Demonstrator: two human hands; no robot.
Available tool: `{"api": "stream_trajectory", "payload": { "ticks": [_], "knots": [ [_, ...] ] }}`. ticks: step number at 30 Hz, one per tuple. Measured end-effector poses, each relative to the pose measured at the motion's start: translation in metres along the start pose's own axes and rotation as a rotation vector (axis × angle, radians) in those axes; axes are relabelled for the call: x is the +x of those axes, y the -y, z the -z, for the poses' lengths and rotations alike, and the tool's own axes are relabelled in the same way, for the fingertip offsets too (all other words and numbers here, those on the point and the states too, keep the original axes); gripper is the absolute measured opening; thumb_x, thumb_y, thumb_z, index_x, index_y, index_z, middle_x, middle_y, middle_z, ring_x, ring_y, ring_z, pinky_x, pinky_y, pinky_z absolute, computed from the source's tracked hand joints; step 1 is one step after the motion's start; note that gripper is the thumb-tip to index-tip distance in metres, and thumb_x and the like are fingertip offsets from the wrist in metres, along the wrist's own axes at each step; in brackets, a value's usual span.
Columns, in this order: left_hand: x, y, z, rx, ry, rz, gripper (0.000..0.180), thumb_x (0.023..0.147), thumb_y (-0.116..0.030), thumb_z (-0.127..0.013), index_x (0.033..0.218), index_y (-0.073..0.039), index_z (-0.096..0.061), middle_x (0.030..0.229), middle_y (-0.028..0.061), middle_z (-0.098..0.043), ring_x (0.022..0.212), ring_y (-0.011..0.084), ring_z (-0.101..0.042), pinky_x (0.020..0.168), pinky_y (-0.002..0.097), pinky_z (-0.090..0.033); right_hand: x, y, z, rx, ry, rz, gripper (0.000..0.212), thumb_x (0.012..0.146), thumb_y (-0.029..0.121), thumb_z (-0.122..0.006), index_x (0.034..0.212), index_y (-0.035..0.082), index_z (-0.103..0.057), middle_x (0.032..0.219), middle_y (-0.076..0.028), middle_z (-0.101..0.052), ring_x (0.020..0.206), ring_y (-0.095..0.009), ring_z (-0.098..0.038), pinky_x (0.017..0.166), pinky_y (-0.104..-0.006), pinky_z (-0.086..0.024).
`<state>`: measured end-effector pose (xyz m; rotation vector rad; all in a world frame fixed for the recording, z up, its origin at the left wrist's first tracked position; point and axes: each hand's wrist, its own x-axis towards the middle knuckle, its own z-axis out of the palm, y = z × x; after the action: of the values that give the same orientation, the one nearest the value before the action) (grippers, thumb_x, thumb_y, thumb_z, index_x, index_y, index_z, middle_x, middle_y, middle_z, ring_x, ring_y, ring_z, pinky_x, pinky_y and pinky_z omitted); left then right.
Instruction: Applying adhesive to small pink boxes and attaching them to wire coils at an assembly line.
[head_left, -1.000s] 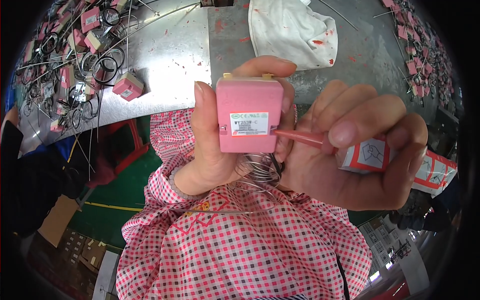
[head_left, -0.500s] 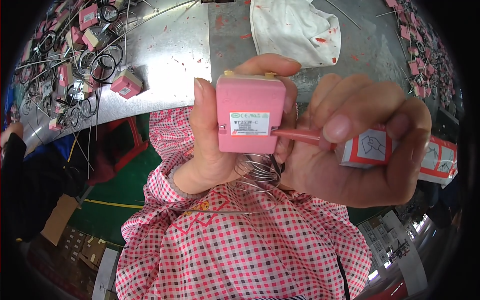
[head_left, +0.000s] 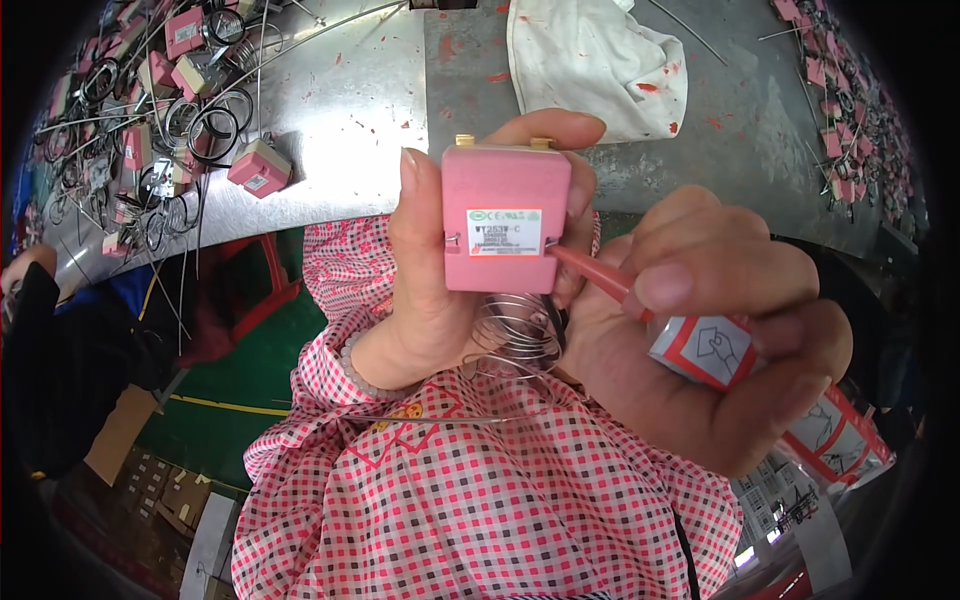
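Between thumb and fingers, my left hand (head_left: 425, 260) grips a pink box-shaped thermostat (head_left: 506, 180) with a white label on its face and brass terminals along its top. Coiled thin metal wire (head_left: 520, 330) hangs beneath it. My right hand (head_left: 740, 320) is wrapped round a white and red squeeze tube (head_left: 708, 350) with a long red nozzle (head_left: 595, 277). The nozzle's tip meets the small slot at the right edge of the thermostat, beside the label. Part of the tube is hidden by my fingers.
Several similar pink thermostats (head_left: 260, 168) with coiled wires lie piled on the metal table (head_left: 340, 130) at left. Another heap (head_left: 845, 130) lies far right. A white cloth (head_left: 600, 70) with red stains rests at the back. Another person's hand (head_left: 30, 262) shows at the left edge.
The tube's rear end has swung down, so the nozzle now slopes up toward the slot. My right hand has lowered; the thermostat has shifted slightly right and up.
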<state>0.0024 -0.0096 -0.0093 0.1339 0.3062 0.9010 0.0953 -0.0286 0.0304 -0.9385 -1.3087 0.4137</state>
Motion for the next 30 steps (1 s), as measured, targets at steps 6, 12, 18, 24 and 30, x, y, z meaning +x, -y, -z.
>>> {"api": "stream_trajectory", "payload": {
  "ticks": [6, 12, 18, 24, 30],
  "knots": [
    [0.002, 0.001, 0.002, -0.084, 0.053, 0.017, 0.086, 0.075, -0.071, -0.028, 0.114, 0.005, -0.038, 0.077, 0.0051, -0.045, 0.052, 0.0111, -0.042, 0.044, 0.0224, -0.035, -0.005, -0.009, -0.022, 0.333, -0.397, 0.148, 0.036, 0.09, 0.033, -0.023, 0.091, 0.003, -0.042, 0.067, -0.015, -0.05, 0.04, -0.015, -0.036, 0.037, -0.0258, -0.029],
    [0.004, 0.001, 0.005, -0.098, 0.09, 0.033, 0.084, 0.076, -0.071, -0.028, 0.114, 0.003, -0.038, 0.078, 0.0052, -0.044, 0.052, 0.0117, -0.043, 0.044, 0.0222, -0.035, -0.005, -0.006, -0.02, 0.278, -0.38, 0.125, 0.037, 0.09, 0.033, -0.022, 0.093, 0.003, -0.043, 0.067, -0.015, -0.049, 0.041, -0.016, -0.037, 0.039, -0.0271, -0.029],
    [-0.001, -0.007, 0.003, -0.164, -0.054, 0.093, 0.074, 0.083, -0.061, -0.023, 0.119, 0.002, -0.034, 0.083, 0.0068, -0.046, 0.058, 0.0165, -0.05, 0.048, 0.0237, -0.042, -0.001, -0.007, -0.013, 0.373, -0.365, 0.177, 0.04, 0.089, 0.036, -0.025, 0.095, 0.003, -0.045, 0.067, -0.013, -0.05, 0.043, -0.016, -0.037, 0.039, -0.0273, -0.028],
    [0.002, -0.033, -0.005, 0.931, -0.104, -0.285, 0.069, 0.08, -0.039, -0.05, 0.129, -0.002, -0.02, 0.103, 0.0121, -0.044, 0.062, 0.0208, -0.053, 0.054, 0.0294, -0.046, 0.015, 0.02, 0.017, 0.138, -0.223, 0.062, 0.034, 0.085, 0.033, -0.036, 0.085, 0.003, -0.053, 0.065, -0.007, -0.048, 0.047, -0.013, -0.032, 0.047, -0.026, -0.026],
    [0.003, -0.06, -0.003, 1.793, 0.348, -0.693, 0.092, 0.065, -0.011, -0.072, 0.13, 0.003, -0.008, 0.095, 0.0177, -0.053, 0.081, 0.0206, -0.054, 0.069, 0.0291, -0.043, 0.007, 0.005, -0.001, 0.31, -0.392, 0.1, 0.033, 0.086, 0.031, -0.034, 0.088, 0.003, -0.052, 0.062, -0.007, -0.047, 0.047, -0.012, -0.032, 0.048, -0.0252, -0.026]
  ]
}}
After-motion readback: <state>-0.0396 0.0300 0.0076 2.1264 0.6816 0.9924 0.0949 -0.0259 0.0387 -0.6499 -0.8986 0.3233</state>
